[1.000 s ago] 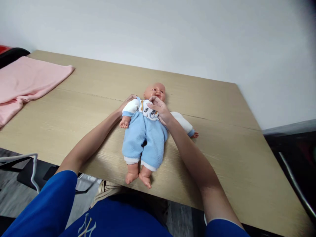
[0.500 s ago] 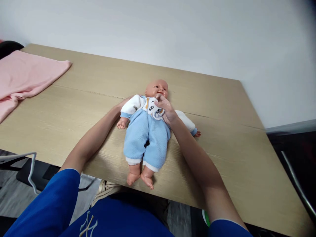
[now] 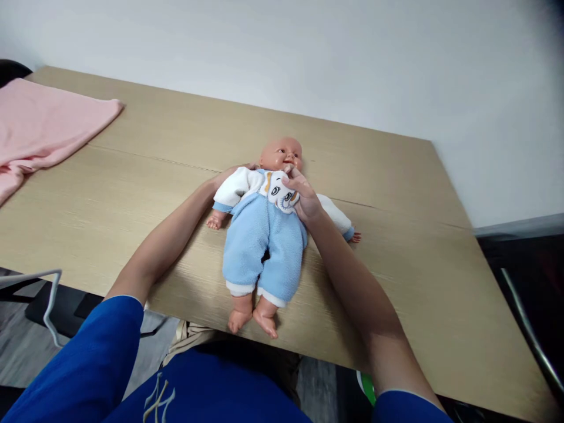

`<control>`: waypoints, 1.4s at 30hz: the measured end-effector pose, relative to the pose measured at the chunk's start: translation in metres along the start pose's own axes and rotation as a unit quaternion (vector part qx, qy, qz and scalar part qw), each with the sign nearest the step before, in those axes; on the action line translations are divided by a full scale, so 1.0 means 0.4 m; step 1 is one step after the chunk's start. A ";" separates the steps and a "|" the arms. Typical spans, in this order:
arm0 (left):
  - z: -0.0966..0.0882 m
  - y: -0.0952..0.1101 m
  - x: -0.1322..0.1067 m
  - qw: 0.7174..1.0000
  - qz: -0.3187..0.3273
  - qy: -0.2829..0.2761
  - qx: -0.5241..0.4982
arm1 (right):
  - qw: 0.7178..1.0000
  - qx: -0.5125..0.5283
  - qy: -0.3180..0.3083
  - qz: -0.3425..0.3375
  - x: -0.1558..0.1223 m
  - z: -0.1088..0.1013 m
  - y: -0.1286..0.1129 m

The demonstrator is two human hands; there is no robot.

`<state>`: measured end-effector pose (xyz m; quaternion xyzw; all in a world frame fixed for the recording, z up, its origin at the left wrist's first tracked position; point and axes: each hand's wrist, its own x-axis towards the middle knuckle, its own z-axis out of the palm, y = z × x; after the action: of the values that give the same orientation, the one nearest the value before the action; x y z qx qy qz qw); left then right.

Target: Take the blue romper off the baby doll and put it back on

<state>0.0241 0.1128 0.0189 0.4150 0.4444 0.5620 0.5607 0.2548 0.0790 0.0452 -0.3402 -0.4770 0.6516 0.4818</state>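
A baby doll [image 3: 282,154] lies on its back on the table, head away from me and bare feet near the front edge. Its fleecy romper [image 3: 259,241] is light blue with white sleeves and a cartoon animal face on the chest. My left hand [image 3: 235,171] reaches in beside the doll's shoulder and neck; its fingers are mostly hidden behind the doll. Over the upper chest, just below the chin, my right hand [image 3: 303,191] has its fingers bent and closed at the romper's collar edge.
A pink cloth [image 3: 53,120] lies on the left part of the wooden table [image 3: 383,170]. Behind stands a white wall [image 3: 308,59]. A white bent tube [image 3: 51,305] and a dark flat object [image 3: 57,311] show below the left front edge.
The view has shifted slightly. Both hands stay at the doll's neck and chest with hardly any movement, and the doll lies as before.
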 end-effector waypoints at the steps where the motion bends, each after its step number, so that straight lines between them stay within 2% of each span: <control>1: -0.008 0.007 0.015 0.999 -0.036 -0.037 0.004 | 1.000 -0.009 0.002 0.000 0.000 -0.001 0.001; 4: -0.046 0.041 0.051 0.977 -0.146 -0.155 0.020 | 0.999 -0.031 -0.005 -0.010 0.004 -0.007 0.003; 7: -0.085 0.084 0.064 0.962 -0.175 -0.196 0.071 | 0.999 -0.043 -0.014 -0.019 0.008 -0.012 0.006; 12: -0.124 0.132 0.065 0.937 -0.118 -0.230 0.234 | 0.999 -0.034 -0.026 -0.021 0.008 -0.007 0.011; 15: -0.135 0.134 0.062 0.935 -0.036 -0.208 0.284 | 0.999 -0.029 -0.033 -0.022 0.006 0.005 0.008; 18: -0.141 0.130 0.057 0.933 0.022 -0.195 0.301 | 0.992 -0.109 -0.045 -0.047 0.001 0.005 -0.018; 20: -0.142 0.131 0.053 0.926 0.008 -0.218 0.307 | 0.968 -0.230 -0.060 -0.081 -0.009 -0.010 -0.054; 23: -0.138 0.135 0.049 0.918 0.002 -0.251 0.306 | 0.904 -0.402 -0.060 -0.129 -0.033 -0.050 -0.120; 27: -0.133 0.141 0.049 0.900 0.008 -0.289 0.327 | 0.856 -0.502 -0.044 -0.114 -0.066 -0.099 -0.173; 30: -0.136 0.154 0.050 0.853 -0.016 -0.322 0.409 | 0.828 -0.553 -0.048 -0.080 -0.087 -0.126 -0.167; 33: -0.138 0.181 0.041 0.790 -0.012 -0.309 0.529 | 0.810 -0.576 -0.039 -0.100 -0.121 -0.163 -0.138; 36: -0.118 0.211 0.011 0.732 0.053 -0.255 0.630 | 0.780 -0.602 0.009 -0.172 -0.188 -0.218 -0.100; 39: -0.052 0.227 -0.043 0.696 0.198 -0.197 0.661 | 0.749 -0.622 0.065 -0.218 -0.282 -0.292 -0.060; 40: -0.020 0.226 -0.063 0.695 0.245 -0.201 0.646 | 0.746 -0.624 0.073 -0.221 -0.313 -0.318 -0.046; 42: 0.057 0.211 -0.098 0.701 0.306 -0.255 0.592 | 0.757 -0.614 0.077 -0.210 -0.364 -0.369 -0.021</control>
<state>0.0252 0.0763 0.1074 0.9020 0.3741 0.1963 0.0887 0.4350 -0.0156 0.0044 -0.5036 -0.7952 0.0734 0.3296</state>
